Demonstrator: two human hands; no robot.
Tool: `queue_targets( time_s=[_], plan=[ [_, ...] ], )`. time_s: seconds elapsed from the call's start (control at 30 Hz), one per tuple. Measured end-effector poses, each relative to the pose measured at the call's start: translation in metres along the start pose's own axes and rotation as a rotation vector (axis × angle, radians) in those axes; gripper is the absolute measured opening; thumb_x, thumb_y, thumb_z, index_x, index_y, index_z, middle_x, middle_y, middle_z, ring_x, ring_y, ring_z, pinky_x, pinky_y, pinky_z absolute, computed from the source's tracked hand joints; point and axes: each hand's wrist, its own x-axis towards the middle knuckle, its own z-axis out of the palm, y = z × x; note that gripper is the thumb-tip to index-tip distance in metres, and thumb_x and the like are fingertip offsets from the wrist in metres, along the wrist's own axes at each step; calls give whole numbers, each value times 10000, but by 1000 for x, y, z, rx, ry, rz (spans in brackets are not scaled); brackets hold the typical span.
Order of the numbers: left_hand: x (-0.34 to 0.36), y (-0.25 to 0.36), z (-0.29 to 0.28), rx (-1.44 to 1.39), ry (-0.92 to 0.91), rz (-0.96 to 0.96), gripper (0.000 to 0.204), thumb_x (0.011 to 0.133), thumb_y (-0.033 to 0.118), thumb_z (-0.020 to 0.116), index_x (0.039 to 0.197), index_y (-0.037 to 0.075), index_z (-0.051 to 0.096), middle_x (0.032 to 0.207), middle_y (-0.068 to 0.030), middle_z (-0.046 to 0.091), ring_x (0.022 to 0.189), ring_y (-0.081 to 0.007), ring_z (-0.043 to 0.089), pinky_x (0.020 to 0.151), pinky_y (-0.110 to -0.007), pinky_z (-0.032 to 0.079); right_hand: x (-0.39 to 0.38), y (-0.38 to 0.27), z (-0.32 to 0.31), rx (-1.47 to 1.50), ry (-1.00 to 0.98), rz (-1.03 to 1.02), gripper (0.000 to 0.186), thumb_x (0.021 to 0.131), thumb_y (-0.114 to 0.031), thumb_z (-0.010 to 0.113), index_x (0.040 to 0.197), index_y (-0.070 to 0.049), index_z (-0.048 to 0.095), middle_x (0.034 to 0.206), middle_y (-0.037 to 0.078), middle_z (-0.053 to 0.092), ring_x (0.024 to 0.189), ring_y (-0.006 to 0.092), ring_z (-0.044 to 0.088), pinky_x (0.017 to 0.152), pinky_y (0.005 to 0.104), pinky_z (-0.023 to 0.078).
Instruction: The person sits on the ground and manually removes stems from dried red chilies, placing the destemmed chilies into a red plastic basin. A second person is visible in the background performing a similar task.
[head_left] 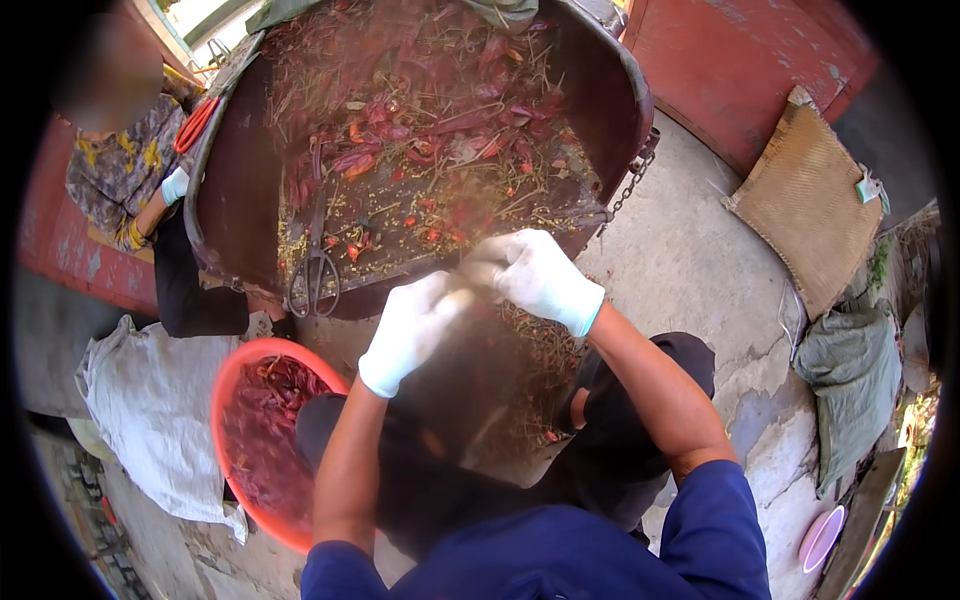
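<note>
One big metal pan (240,190) sits tilted in front of me, its floor strewn with dried red chillies (420,130), straw-like stems and loose yellow seeds. Scissors (315,270) lie on its lower left part, near the rim. Below it, by my left knee, stands an orange basin (225,385) with more red chillies in it. Another person crouches at the far left, one white-gloved hand at the pan's edge.

Both my hands wear white gloves and meet just over the near rim. My right hand (535,275) is curled shut, fingers together, seemingly pinching something small against my left hand (415,330), whose fingers are also closed. I cannot tell exactly what is held; the blur hides it, but I judge it a single chilli or its stem.

Such a pod should be very light, dry and brittle, its skin papery and likely to crack if squeezed. I would hold the body softly near the shoulder and take the stiff stem between thumb and forefinger.
</note>
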Motion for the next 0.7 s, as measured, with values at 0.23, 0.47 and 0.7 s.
queue_targets(
  time_s=[0.23,0.47,0.7],
  plan=[
    [-1,38,-12,-520,49,-188,279,1027,246,558,1110,-8,638,739,-11,603,620,-71,556,495,-219,394,26,25,-31,-272,222,-14,295,910,-281,683,1074,-46,753,924,164,741,839,282,713,782,366,555],
    [6,27,-17,-701,192,-183,269,1023,221,554,1155,3,637,786,-7,623,629,-68,572,492,-201,391,38,6,-24,513,263,230,426,948,-321,720,1132,61,679,932,109,716,777,157,675,664,287,582],
    [7,29,-15,-438,374,-160,299,956,178,672,1198,4,666,850,15,633,608,-25,515,492,-188,395,42,-3,2,526,278,224,350,942,-315,727,1022,25,712,836,79,708,639,118,636,598,262,554]
  ],
)
